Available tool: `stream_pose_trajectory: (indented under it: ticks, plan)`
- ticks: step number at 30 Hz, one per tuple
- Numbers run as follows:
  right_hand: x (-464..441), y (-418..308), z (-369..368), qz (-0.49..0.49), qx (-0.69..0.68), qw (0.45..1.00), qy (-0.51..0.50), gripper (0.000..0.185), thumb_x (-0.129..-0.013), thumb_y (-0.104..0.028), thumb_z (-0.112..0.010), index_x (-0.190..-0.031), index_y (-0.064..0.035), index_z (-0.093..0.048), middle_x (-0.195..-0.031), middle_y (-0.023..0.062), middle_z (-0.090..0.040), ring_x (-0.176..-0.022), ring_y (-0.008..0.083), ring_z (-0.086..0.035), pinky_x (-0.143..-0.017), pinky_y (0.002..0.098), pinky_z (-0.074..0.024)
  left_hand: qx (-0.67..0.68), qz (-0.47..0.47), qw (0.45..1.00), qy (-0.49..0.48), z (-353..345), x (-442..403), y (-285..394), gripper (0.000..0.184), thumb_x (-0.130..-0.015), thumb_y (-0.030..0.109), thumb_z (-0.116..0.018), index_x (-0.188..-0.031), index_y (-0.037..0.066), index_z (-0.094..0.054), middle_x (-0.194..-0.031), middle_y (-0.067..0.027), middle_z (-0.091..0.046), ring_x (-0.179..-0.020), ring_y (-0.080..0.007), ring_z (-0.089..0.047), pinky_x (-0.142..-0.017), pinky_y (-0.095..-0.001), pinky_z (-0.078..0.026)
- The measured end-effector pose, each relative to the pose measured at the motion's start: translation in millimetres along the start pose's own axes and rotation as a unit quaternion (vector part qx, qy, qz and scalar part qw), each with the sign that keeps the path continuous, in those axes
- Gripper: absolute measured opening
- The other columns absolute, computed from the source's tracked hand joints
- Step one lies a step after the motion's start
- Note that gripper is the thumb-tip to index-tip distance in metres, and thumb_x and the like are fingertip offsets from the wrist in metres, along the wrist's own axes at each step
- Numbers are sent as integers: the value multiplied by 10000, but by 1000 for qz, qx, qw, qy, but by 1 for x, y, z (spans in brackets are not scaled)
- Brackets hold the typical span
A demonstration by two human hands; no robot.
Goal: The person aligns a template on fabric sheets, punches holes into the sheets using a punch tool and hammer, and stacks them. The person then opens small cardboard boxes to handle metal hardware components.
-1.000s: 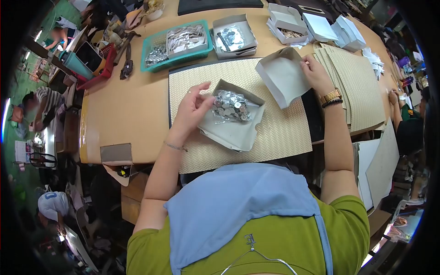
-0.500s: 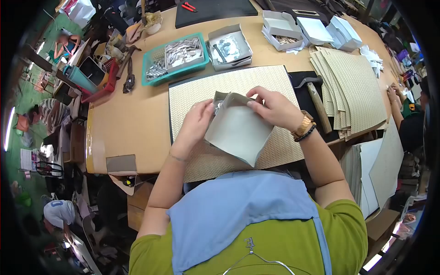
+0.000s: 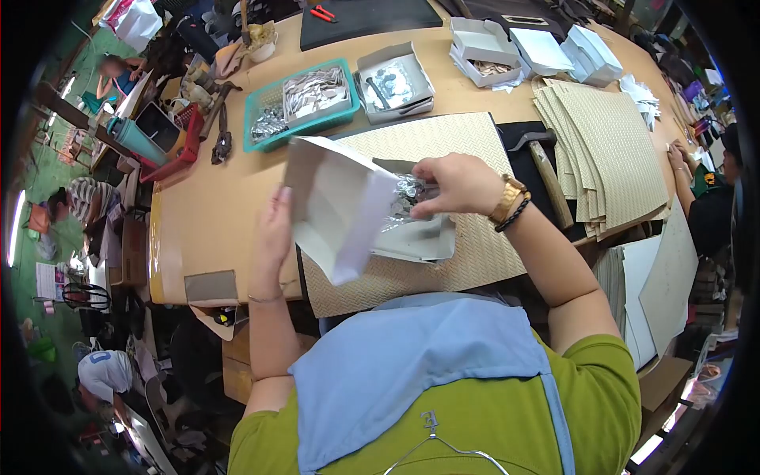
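Observation:
My left hand [image 3: 274, 232] grips the edge of an empty-looking grey-white box lid [image 3: 332, 202], tilted up and slightly blurred. Beside it a shallow open box [image 3: 431, 240] rests on the woven sheet [image 3: 467, 142]. Inside lies a clear plastic bag of small metal discs [image 3: 404, 198], partly covered by the lid. My right hand [image 3: 455, 186] reaches over the box with its thumb and fingers apart at the bag's right side; whether the fingertips touch the bag is unclear.
Behind are a teal tray [image 3: 257, 142] of small parts and an open box [image 3: 396, 79]. On the right lie a hammer [image 3: 550, 178], stacked woven sheets [image 3: 609, 150] and white boxes [image 3: 590, 59]. A red basket [image 3: 186, 146] stands left. A co-worker's hand [image 3: 677, 157] shows far right.
The lid went from my right hand over the box and is now tilted to the left in my left hand. My right hand has let go of it, and the bag is visible again.

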State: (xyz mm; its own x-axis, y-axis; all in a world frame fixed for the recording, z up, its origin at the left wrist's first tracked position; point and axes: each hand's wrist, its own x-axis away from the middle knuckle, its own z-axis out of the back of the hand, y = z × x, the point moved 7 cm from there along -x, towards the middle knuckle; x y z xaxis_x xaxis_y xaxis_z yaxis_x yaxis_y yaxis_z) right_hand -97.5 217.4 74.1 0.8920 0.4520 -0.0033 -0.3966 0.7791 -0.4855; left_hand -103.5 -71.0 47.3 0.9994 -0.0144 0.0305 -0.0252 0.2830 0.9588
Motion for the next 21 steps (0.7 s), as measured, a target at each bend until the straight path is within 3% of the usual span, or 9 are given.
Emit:
stream_pose_trajectory:
  ticks: [1, 4, 7, 10, 12, 15, 17, 20, 21]
  plan:
    - [0, -5, -4, 5, 48, 999, 23, 531, -690, -461, -769, -1013, -61, -636, -822, 136, -675, -800, 313, -662, -715, 397, -521, 20, 4, 1000, 7, 13, -8, -4, 329, -1000, 239, -437, -1176, 0, -580, -1082, -121, -638, -981, -174, -584, -881, -328, -459]
    - [-1, -14, -14, -19, 77, 997, 22, 492, -678, -438, -774, -974, -81, -611, -793, 109, -668, -776, 309, -657, -697, 418, -513, -114, 124, 986, 4, 34, -25, -33, 357, -996, 274, -454, -1175, -12, -570, -987, -106, -655, -902, -191, -612, -844, -317, -469]
    - [4, -12, -13, 1, 53, 996, 73, 424, -710, -395, -758, -960, -103, -579, -767, 87, -659, -743, 306, -646, -646, 402, -483, -266, 142, 953, 14, 31, -21, -18, 374, -976, 307, -492, -1158, -9, -575, -1018, -153, -646, -955, -253, -616, -874, -345, -465]
    - [13, -9, -5, -4, -5, 994, 112, 366, -757, -364, -739, -959, -105, -578, -753, 88, -652, -667, 271, -632, -596, 368, -467, -366, -194, 890, 191, 22, -21, 28, 364, -934, 308, -553, -1132, 5, -593, -1069, -186, -628, -1029, -323, -597, -903, -388, -457]
    - [17, -3, 5, -51, -105, 989, 94, 331, -776, -358, -722, -932, -101, -584, -759, 99, -662, -680, 281, -643, -606, 384, -479, -341, -249, 895, 144, 1, -32, 59, 370, -915, 290, -584, -1139, -4, -599, -1100, -195, -629, -1055, -343, -595, -927, -392, -445]
    - [20, 17, 16, -66, -282, 948, 136, 330, -795, -287, -750, -944, -50, -574, -783, 61, -651, -628, 138, -612, -583, 276, -473, -343, -360, 865, 69, -54, -59, 101, 357, -868, 252, -643, -1128, 9, -609, -1137, -182, -624, -1040, -351, -602, -907, -387, -459]
    - [21, 38, 21, -74, -401, 898, 165, 310, -817, -227, -751, -950, -20, -561, -826, 27, -636, -671, 45, -573, -571, 201, -454, -365, -347, 864, -25, -104, -82, 113, 353, -847, 277, -664, -1089, 25, -618, -1100, -170, -634, -992, -350, -610, -853, -401, -482]
    - [26, 67, 35, -76, -475, 844, 238, 293, -840, -221, -731, -968, -23, -557, -823, 22, -639, -677, 44, -580, -566, 199, -460, -453, -389, 799, -77, -169, -123, 93, 316, -829, 305, -668, -1080, 114, -638, -1041, -106, -657, -910, -294, -636, -772, -399, -499]
    - [31, 83, 35, -134, -476, 836, 239, 291, -850, -224, -726, -982, -29, -555, -821, 12, -638, -657, 37, -567, -543, 187, -446, -455, -398, 792, -85, -183, -134, 86, 279, -841, 295, -651, -1058, 121, -648, -1011, -100, -665, -901, -287, -640, -769, -400, -497]
